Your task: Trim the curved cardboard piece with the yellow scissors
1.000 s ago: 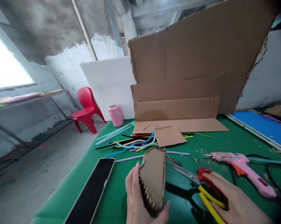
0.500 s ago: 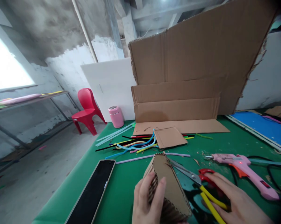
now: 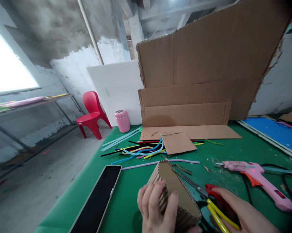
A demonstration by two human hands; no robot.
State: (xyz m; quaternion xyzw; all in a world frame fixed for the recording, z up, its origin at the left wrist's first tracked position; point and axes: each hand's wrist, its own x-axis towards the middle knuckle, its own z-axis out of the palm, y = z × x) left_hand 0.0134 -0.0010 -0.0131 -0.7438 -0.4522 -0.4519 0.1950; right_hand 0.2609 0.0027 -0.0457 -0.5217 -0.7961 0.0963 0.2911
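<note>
My left hand (image 3: 157, 205) is wrapped round a small corrugated cardboard piece (image 3: 176, 184) with ridged side walls and a flat top, tilted toward me. In my right hand (image 3: 240, 207) are scissors (image 3: 196, 187) with red and yellow on the handles. Their blades lie along the right edge of the cardboard piece, nearly together. A thin, curled cardboard sliver (image 3: 183, 169) lies by the blade tips, beyond the piece's far right corner. The lower part of my right hand runs out of view.
A phone (image 3: 98, 197) lies to the left, and a pink glue gun (image 3: 259, 178) with its red light on is at the right. Several coloured strips (image 3: 141, 150) and a cardboard square (image 3: 178, 143) lie ahead. Behind stands a large cardboard sheet (image 3: 184, 64). A pink canister (image 3: 122, 121) sits back left.
The cardboard sliver now shows by the blade tips. The scissors' blades have closed somewhat and dipped slightly lower. My left fingers have curled further round the cardboard piece.
</note>
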